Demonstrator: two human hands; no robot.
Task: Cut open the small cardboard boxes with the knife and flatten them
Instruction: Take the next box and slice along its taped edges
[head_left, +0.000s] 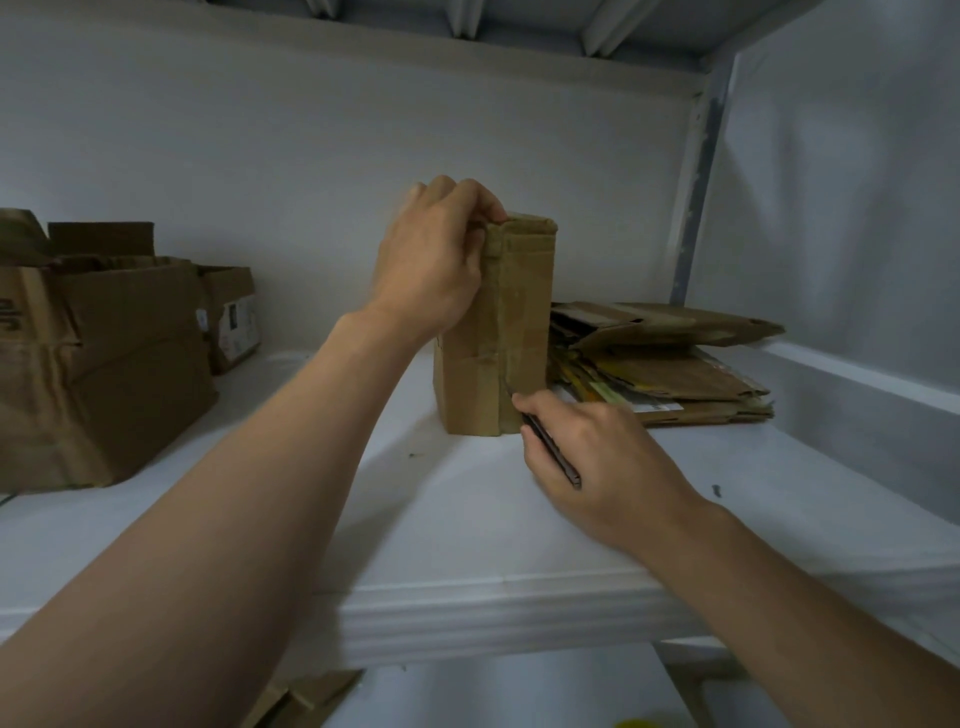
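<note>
A small brown cardboard box (511, 332) stands upright on end on the white shelf (467, 519). My left hand (436, 260) grips its top left corner, fingers curled over the edge. My right hand (597, 457) holds a dark slim knife (553, 452) like a pen. The knife's tip touches the taped seam low on the box's front face, near the bottom right edge.
A stack of flattened cardboard (660, 364) lies right of the box. At the left stand a large crumpled open box (98, 364) and a smaller labelled box (231, 317) behind it. A metal upright (696, 192) and the white wall close the right side. Cardboard scraps (296, 701) lie below the shelf.
</note>
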